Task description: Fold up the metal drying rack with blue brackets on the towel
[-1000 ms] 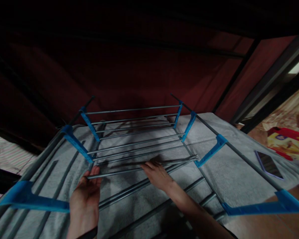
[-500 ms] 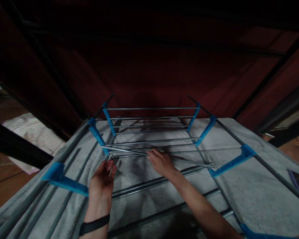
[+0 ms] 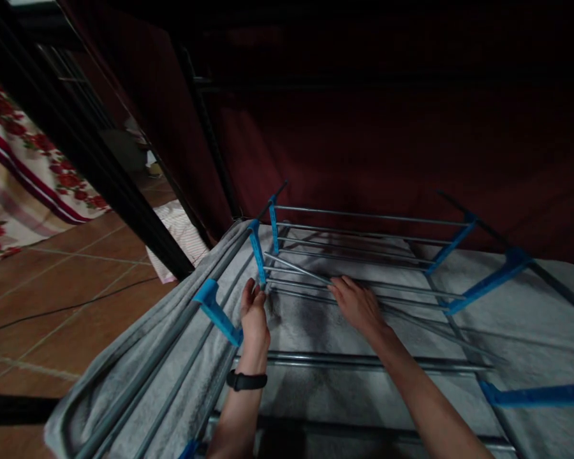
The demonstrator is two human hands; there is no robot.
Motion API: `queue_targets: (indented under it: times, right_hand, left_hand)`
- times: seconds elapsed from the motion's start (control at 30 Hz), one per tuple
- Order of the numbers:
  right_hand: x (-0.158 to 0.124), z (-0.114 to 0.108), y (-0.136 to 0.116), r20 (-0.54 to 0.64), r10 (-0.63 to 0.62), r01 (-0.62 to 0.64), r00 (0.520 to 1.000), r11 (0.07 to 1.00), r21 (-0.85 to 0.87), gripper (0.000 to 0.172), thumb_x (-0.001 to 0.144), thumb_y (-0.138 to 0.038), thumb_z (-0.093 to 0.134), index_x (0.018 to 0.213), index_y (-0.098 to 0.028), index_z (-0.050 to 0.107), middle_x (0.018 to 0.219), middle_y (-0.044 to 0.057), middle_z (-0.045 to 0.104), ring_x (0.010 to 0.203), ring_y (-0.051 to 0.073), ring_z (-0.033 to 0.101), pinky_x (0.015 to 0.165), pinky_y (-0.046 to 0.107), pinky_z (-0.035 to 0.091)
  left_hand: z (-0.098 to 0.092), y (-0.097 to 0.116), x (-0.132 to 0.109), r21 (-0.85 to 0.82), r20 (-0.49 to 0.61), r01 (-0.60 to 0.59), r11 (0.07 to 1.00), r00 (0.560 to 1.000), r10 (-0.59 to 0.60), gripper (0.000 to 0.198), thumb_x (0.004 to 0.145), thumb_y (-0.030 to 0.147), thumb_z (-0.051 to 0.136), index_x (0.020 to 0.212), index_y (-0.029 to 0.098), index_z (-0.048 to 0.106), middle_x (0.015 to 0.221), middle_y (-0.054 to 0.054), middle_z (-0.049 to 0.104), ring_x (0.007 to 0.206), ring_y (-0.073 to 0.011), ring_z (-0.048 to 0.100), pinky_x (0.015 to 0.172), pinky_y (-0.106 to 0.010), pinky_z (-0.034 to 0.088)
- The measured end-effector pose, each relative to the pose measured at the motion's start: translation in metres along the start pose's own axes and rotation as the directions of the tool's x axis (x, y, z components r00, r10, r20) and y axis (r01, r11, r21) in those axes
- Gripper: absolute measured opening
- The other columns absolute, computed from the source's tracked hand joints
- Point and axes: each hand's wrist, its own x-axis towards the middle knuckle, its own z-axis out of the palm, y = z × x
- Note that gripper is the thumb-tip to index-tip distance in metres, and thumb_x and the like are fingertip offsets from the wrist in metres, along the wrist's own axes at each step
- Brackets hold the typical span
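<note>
My right hand [image 3: 356, 303] grips a loose metal rod [image 3: 296, 266], which slants across the rack from upper left to lower right, over the crossbars. Its left end sticks up beside a blue plastic bracket [image 3: 257, 252]. My left hand [image 3: 254, 315], with a dark band at the wrist, is near the lower end of that bracket, palm partly up and fingers curled together; what they hold, if anything, is hidden. Both hands are over a metal rack with several crossbars [image 3: 363, 290] joined to blue brackets. Another blue bracket [image 3: 219, 319] hangs just left of my left hand.
The rack lies on a grey fleecy blanket [image 3: 310, 382]. Behind it hangs a dark red curtain [image 3: 363, 146]. A dark post [image 3: 124, 185] stands at the left, beyond it a tiled floor [image 3: 76, 280] with a cable and a floral cloth [image 3: 43, 159]. More blue brackets [image 3: 488, 284] line the right side.
The view has turned left, so the rack appears further right. My left hand has moved up close to the bracket's lower end. The rod's left end has lifted; my right hand still holds it.
</note>
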Motion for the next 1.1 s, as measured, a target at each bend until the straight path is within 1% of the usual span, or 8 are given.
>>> queue_targets:
  times: [0.2, 0.33, 0.43, 0.53, 0.7, 0.9, 1.0, 1.1]
  right_hand:
    - [0.016, 0.000, 0.000, -0.020, -0.052, 0.051, 0.998, 0.997, -0.056, 0.034, 0.103, -0.040, 0.032, 0.119, -0.028, 0.060, 0.109, 0.005, 0.066, 0.090, 0.017, 0.064, 0.069, 0.028, 0.040]
    - [0.023, 0.000, 0.001, -0.064, -0.074, 0.068, 0.995, 0.994, -0.082, 0.033, 0.102, -0.038, 0.034, 0.119, -0.027, 0.061, 0.109, 0.006, 0.067, 0.091, 0.018, 0.064, 0.070, 0.028, 0.040]
    - [0.027, 0.000, 0.003, -0.099, -0.094, 0.085, 0.991, 0.992, -0.088, 0.033, 0.102, -0.037, 0.036, 0.120, -0.027, 0.061, 0.108, 0.007, 0.067, 0.090, 0.018, 0.063, 0.071, 0.028, 0.040]
    - [0.028, 0.001, 0.006, -0.136, -0.120, 0.108, 0.983, 0.990, -0.092, 0.033, 0.102, -0.037, 0.036, 0.120, -0.027, 0.062, 0.107, 0.006, 0.068, 0.090, 0.018, 0.063, 0.072, 0.028, 0.039]
    - [0.030, 0.002, 0.011, -0.176, -0.160, 0.145, 0.971, 0.985, -0.099, 0.033, 0.101, -0.037, 0.039, 0.120, -0.026, 0.064, 0.102, 0.006, 0.068, 0.090, 0.019, 0.062, 0.073, 0.029, 0.039]
    - [0.029, 0.000, 0.011, -0.201, -0.198, 0.180, 0.959, 0.978, -0.103, 0.032, 0.100, -0.033, 0.042, 0.122, -0.026, 0.064, 0.099, 0.006, 0.068, 0.087, 0.019, 0.060, 0.076, 0.029, 0.039]
    - [0.031, -0.003, 0.010, -0.209, -0.219, 0.195, 0.953, 0.972, -0.129, 0.032, 0.101, -0.032, 0.041, 0.121, -0.025, 0.064, 0.099, 0.006, 0.068, 0.088, 0.019, 0.060, 0.077, 0.029, 0.039]
    - [0.036, -0.009, 0.010, -0.194, -0.235, 0.204, 0.952, 0.965, -0.168, 0.032, 0.101, -0.034, 0.040, 0.119, -0.025, 0.065, 0.098, 0.005, 0.068, 0.089, 0.018, 0.061, 0.076, 0.029, 0.040]
  left_hand:
    - [0.015, 0.003, 0.026, 0.126, -0.039, -0.140, 0.982, 0.989, 0.146, 0.045, 0.081, 0.008, 0.058, 0.123, 0.024, 0.057, 0.142, -0.008, 0.052, 0.131, -0.0179, 0.049, 0.110, -0.033, 0.038]
    - [0.035, 0.015, 0.048, 0.123, 0.005, -0.273, 0.954, 0.962, 0.275, 0.045, 0.078, 0.006, 0.061, 0.120, 0.022, 0.059, 0.137, -0.009, 0.055, 0.132, -0.0185, 0.049, 0.110, -0.031, 0.037]
    - [0.046, 0.022, 0.064, 0.110, 0.076, -0.343, 0.933, 0.939, 0.336, 0.042, 0.077, 0.002, 0.059, 0.114, 0.021, 0.062, 0.128, -0.007, 0.061, 0.128, -0.0173, 0.051, 0.110, -0.031, 0.037]
    - [0.051, 0.022, 0.074, 0.160, 0.151, -0.357, 0.921, 0.930, 0.334, 0.037, 0.078, 0.000, 0.054, 0.107, 0.020, 0.065, 0.114, -0.005, 0.067, 0.118, -0.0154, 0.057, 0.108, -0.031, 0.039]
    - [0.048, 0.016, 0.078, 0.211, 0.158, -0.350, 0.913, 0.934, 0.321, 0.028, 0.080, 0.005, 0.057, 0.102, 0.018, 0.067, 0.102, -0.005, 0.068, 0.103, -0.0163, 0.062, 0.102, -0.031, 0.042]
    - [0.049, 0.013, 0.079, 0.202, 0.153, -0.345, 0.917, 0.935, 0.319, 0.026, 0.081, 0.006, 0.057, 0.102, 0.019, 0.065, 0.113, -0.006, 0.066, 0.116, -0.0175, 0.057, 0.109, -0.032, 0.037]
    - [0.050, 0.010, 0.082, 0.197, 0.150, -0.369, 0.909, 0.927, 0.344, 0.025, 0.080, 0.006, 0.058, 0.101, 0.018, 0.065, 0.113, -0.006, 0.067, 0.112, -0.0170, 0.059, 0.106, -0.031, 0.039]
    - [0.049, 0.006, 0.086, 0.271, 0.145, -0.419, 0.867, 0.908, 0.394, 0.024, 0.080, 0.007, 0.057, 0.101, 0.017, 0.065, 0.109, -0.007, 0.068, 0.109, -0.0180, 0.061, 0.104, -0.032, 0.042]
